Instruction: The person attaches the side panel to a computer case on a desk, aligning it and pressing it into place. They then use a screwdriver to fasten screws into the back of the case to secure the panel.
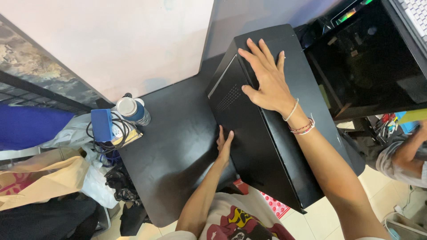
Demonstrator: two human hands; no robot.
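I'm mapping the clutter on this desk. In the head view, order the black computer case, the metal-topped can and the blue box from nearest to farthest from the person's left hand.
1. Black computer case: the left hand presses against its side panel.
2. Metal-topped can: to the left, at the desk's far-left corner.
3. Blue box: farther left, just beyond the can, atop coiled cables.
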